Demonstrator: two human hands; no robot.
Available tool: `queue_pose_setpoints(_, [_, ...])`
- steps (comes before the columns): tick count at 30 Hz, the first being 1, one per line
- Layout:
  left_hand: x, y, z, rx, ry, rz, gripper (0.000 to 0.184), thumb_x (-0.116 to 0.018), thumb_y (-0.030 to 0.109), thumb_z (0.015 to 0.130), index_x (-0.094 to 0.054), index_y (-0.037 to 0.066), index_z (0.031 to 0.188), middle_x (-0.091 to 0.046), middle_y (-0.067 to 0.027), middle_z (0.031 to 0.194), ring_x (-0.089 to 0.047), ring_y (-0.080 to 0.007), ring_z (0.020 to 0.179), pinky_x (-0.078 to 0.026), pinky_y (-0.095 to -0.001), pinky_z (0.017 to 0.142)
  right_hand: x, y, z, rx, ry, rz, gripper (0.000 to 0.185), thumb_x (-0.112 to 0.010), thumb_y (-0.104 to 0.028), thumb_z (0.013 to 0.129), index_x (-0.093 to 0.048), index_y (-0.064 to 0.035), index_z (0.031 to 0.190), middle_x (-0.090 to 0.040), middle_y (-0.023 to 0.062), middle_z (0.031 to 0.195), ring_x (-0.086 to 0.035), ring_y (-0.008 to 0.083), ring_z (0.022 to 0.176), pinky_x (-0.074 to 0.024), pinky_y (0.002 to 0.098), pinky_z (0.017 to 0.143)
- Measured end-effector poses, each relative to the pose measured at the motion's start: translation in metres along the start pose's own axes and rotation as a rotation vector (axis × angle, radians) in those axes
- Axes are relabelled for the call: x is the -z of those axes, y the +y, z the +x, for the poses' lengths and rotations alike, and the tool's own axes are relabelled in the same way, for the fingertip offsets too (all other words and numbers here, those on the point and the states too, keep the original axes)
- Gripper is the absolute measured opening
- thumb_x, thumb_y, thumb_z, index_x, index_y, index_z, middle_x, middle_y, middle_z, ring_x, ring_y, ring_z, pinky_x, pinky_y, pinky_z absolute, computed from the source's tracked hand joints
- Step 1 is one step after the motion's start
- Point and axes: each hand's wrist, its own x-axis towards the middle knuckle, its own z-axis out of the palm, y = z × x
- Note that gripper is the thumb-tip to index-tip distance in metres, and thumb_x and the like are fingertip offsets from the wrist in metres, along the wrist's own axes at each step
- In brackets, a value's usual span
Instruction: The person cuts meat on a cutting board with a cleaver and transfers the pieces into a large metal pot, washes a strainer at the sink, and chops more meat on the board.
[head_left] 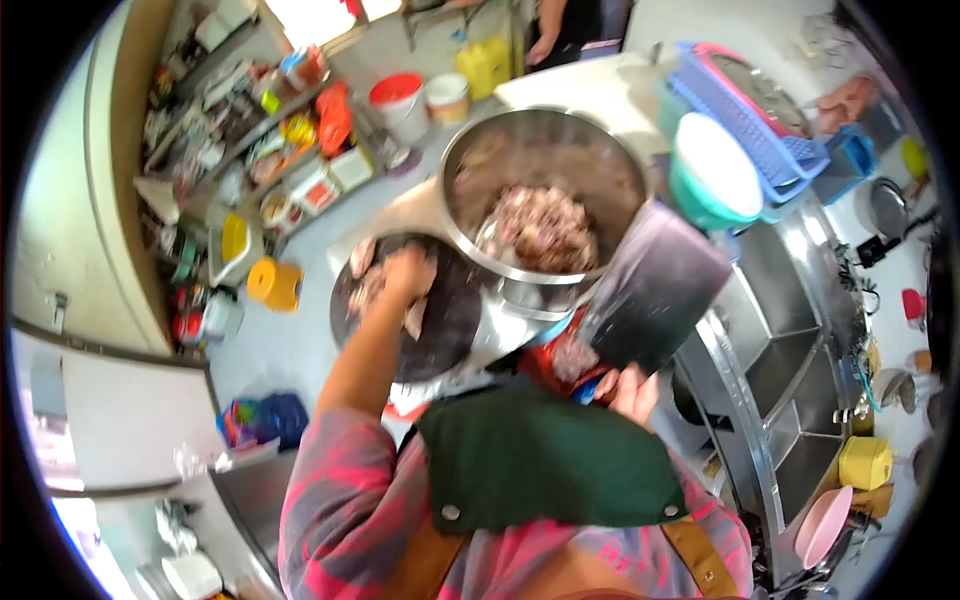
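Observation:
My left hand (410,272) reaches over a round dark chopping board (450,325), touching or just above pieces of raw meat (362,255). Its fingers are smeared by motion, so their grip is unclear. In my right hand (632,392), near my apron, is a cleaver (660,290) with its broad blade raised, tilted and blurred. Beyond the board stands a large steel pot (462,215) with a heap of chopped meat (540,230) inside. A red bag (540,365) with something pale in it lies below the blade.
A steel sink (790,360) runs along the right. Behind it are a teal and white bowl (715,170) and blue baskets (740,110). A yellow stool (274,285) and a bucket (400,105) stand on the floor. At the back, another person's hand (541,48) shows.

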Motion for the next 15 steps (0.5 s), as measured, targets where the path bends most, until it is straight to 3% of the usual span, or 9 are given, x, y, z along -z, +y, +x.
queue_pose_setpoints(1, [0.029, 0.034, -0.035, 0.027, -0.027, -0.041, 0.026, -0.061, 0.022, 0.075, -0.06, 0.004, 0.094, -0.057, -0.0189, 0.11, -0.053, -0.0354, 0.105, -0.043, -0.0455, 0.088, 0.009, 0.005, 0.001, 0.003, -0.006, -0.056, 0.028, -0.042, -0.009, 0.093, -0.041, 0.0047, 0.117, -0.045, 0.0037, 0.066, -0.046, 0.0122, 0.052, -0.0449, 0.0272, 0.049])
queue_pose_setpoints(3, [-0.031, 0.004, -0.038, -0.062, 0.038, -0.031, 0.042, -0.063, 0.019, 0.069, -0.056, 0.013, 0.11, -0.043, -0.0088, 0.133, -0.048, -0.0352, 0.114, -0.04, -0.0432, 0.093, 0.015, 0.006, 0.007, -0.017, -0.054, -0.011, 0.025, -0.042, -0.009, 0.092, -0.043, 0.0045, 0.114, -0.05, 0.006, 0.071, -0.048, 0.0122, 0.052, -0.0449, 0.0266, 0.05])
queue_pose_setpoints(5, [-0.03, 0.017, -0.041, 0.145, 0.03, -0.027, 0.038, -0.059, 0.014, 0.073, -0.055, 0.012, 0.11, -0.053, -0.014, 0.12, -0.051, -0.0388, 0.108, -0.043, -0.0445, 0.088, 0.017, 0.004, 0.013, -0.062, -0.112, -0.022, 0.026, -0.043, -0.009, 0.092, -0.042, 0.0048, 0.115, -0.053, 0.0076, 0.074, -0.049, 0.0123, 0.054, -0.045, 0.0261, 0.051])
queue_pose_setpoints(8, [-0.017, 0.016, -0.04, 0.143, 0.223, -0.312, 0.02, -0.059, 0.013, 0.078, -0.057, 0.005, 0.096, -0.062, -0.0148, 0.095, -0.062, -0.0301, 0.083, -0.049, -0.0422, 0.075, 0.014, -0.004, 0.017, -0.115, -0.149, -0.017, 0.029, -0.043, -0.011, 0.093, -0.042, 0.0049, 0.117, -0.055, 0.0085, 0.078, -0.05, 0.0124, 0.057, -0.0452, 0.0257, 0.052])
queue_pose_setpoints(11, [-0.043, -0.028, 0.001, 0.257, 0.367, -0.789, 0.023, -0.062, 0.021, 0.082, -0.051, 0.002, 0.082, -0.058, -0.0101, 0.064, -0.058, -0.0224, 0.059, -0.048, -0.037, 0.056, 0.01, -0.003, 0.016, -0.117, -0.174, -0.007, 0.03, -0.042, -0.01, 0.093, -0.041, 0.0046, 0.119, -0.056, 0.0094, 0.084, -0.05, 0.0123, 0.058, -0.0454, 0.0258, 0.052])
queue_pose_setpoints(12, [0.014, 0.008, -0.013, 0.255, 0.442, -0.889, 0.031, -0.061, 0.025, 0.085, -0.044, 0.003, 0.072, -0.054, -0.0071, 0.059, -0.051, -0.0145, 0.05, -0.041, -0.0303, 0.044, 0.01, -0.001, 0.015, -0.115, -0.182, -0.008, 0.03, -0.042, -0.01, 0.093, -0.041, 0.0045, 0.119, -0.057, 0.0098, 0.087, -0.05, 0.0123, 0.058, -0.0455, 0.0258, 0.052])
queue_pose_setpoints(14, [0.075, 0.037, -0.006, 0.029, 0.422, -1.431, 0.017, -0.057, 0.018, 0.088, -0.047, 0.006, 0.084, -0.051, -0.0014, 0.063, -0.045, -0.0099, 0.048, -0.037, -0.024, 0.041, 0.008, 0.005, 0.015, -0.076, -0.204, 0.01, 0.03, -0.041, -0.01, 0.093, -0.04, 0.0044, 0.12, -0.057, 0.0103, 0.091, -0.05, 0.0123, 0.058, -0.0456, 0.0259, 0.052])
queue_pose_setpoints(15, [0.113, 0.065, -0.011, -0.076, 0.483, -1.452, 0.016, -0.058, 0.016, 0.088, -0.047, 0.005, 0.092, -0.05, 0.0003, 0.069, -0.046, -0.0086, 0.052, -0.038, -0.0226, 0.043, 0.005, 0.006, 0.014, -0.06, -0.218, 0.017, 0.03, -0.041, -0.009, 0.093, -0.04, 0.0043, 0.12, -0.057, 0.0106, 0.093, -0.05, 0.0123, 0.058, -0.0457, 0.026, 0.052])
